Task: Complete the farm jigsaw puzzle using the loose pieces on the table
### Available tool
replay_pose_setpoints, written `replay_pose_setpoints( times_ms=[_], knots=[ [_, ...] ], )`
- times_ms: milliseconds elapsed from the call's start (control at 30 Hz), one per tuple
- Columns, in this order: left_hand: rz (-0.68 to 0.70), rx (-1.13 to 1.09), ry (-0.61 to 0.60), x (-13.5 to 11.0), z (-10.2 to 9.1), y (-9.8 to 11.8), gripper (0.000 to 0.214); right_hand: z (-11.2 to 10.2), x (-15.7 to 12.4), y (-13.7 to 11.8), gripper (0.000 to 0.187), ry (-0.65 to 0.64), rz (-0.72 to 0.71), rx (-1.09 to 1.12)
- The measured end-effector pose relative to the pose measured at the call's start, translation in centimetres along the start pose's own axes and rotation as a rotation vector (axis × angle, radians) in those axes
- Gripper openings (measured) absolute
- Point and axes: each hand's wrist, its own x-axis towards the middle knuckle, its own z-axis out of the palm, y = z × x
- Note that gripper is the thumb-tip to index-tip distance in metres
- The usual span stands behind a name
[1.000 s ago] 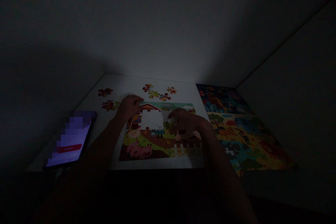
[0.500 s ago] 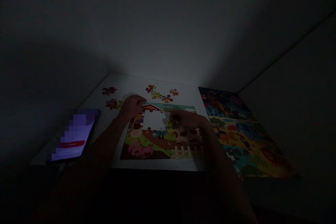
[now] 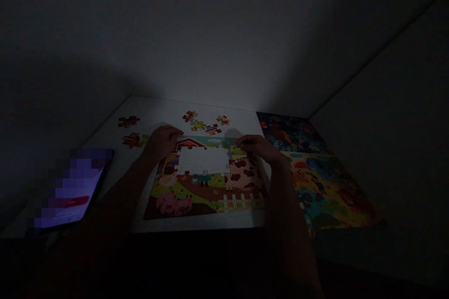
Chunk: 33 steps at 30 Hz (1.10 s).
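Observation:
A farm puzzle lies on a white table in a dim room, with a white gap in its middle. My left hand rests curled on the puzzle's upper left corner, beside the red barn roof. My right hand sits at the puzzle's upper right, fingers pinched on a greenish puzzle piece at the gap's right edge. Several loose pieces lie just beyond the puzzle.
A finished colourful puzzle lies to the right. Two more loose pieces sit at the far left of the table. A lit phone rests at the left front edge. Dark walls stand close behind and to the right.
My right hand moved up and right from the puzzle's middle to its upper right, uncovering the spotted cow. The left hand stayed on the corner. The view shifted slightly.

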Motion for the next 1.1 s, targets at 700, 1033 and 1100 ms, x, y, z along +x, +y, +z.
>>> replay_pose_setpoints(
  times_ms=[700, 1033, 1100],
  knots=[
    [-0.024, 0.002, -0.018, 0.0, -0.3, 0.2, 0.039, 1.4, 0.3, 0.4, 0.027, 0.037, -0.050, -0.004],
    [-0.025, -0.009, -0.004, 0.1, -0.3, 0.2, 0.039, 1.3, 0.7, 1.3, 0.021, 0.009, -0.079, -0.099],
    [-0.026, -0.011, -0.009, 0.1, -0.4, 0.1, 0.040, 1.1, 0.7, 1.4, 0.020, 0.001, -0.075, -0.104]
  ],
)
